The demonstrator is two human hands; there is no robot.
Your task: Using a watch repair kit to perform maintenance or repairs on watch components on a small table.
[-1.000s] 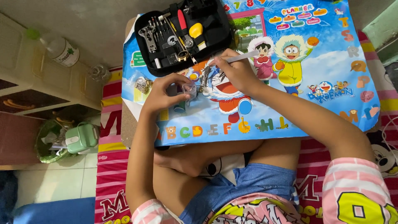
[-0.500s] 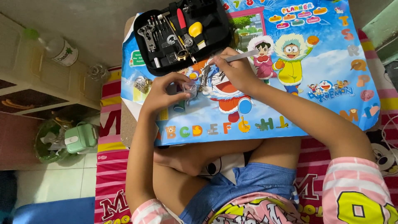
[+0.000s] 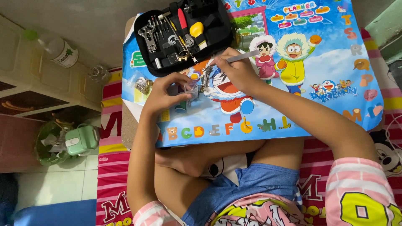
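Cartoon-printed desk [image 3: 318, 62]: black tool case [image 3: 184, 35] at upper edge; left hand [image 3: 165, 94] clamped on clear holder [image 3: 190, 90], right hand [image 3: 236, 69] pinching tweezers [image 3: 243, 55] (right side open).

Both forearms bare, reaching forward from short pink striped sleeves. Left hand [image 3: 161, 95] palm down, fingers curled in a pinch, wrist slightly bent. Right hand [image 3: 238, 70] just beside it to the right, fingers closed in a pen-like pinch grip, knuckles up. Elbows spread, right arm angled in from lower right, hands near but not touching
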